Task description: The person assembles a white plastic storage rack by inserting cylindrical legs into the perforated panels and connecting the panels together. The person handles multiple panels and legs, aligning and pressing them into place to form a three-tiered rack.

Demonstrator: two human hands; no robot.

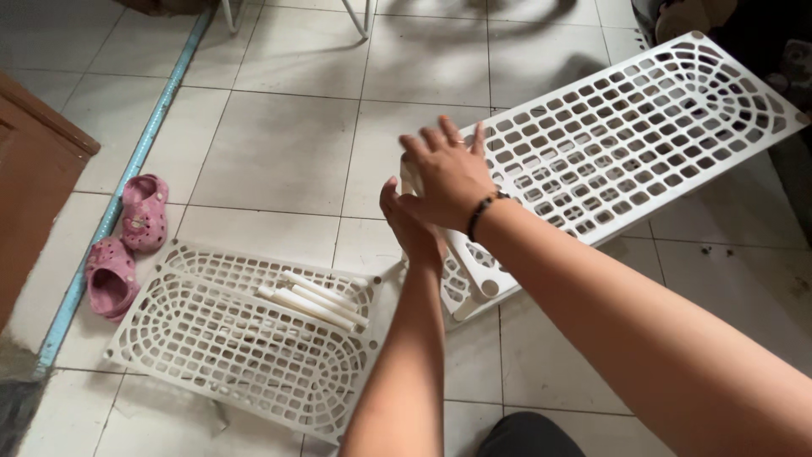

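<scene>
Both hands on the near end of a white lattice shelf panel, floor level.

Head view: right hand (447, 176) lies flat on the end of the tilted shelf panel (626, 135), fingers spread, pressing rather than clenched. Left hand (408, 227) cups the same end from below, seemingly bracing it. A second panel (228, 338) lies flat on the tiled floor (279, 144), white tubes (311, 301) resting on it. Pink clogs (127, 241) sit beside.
</scene>
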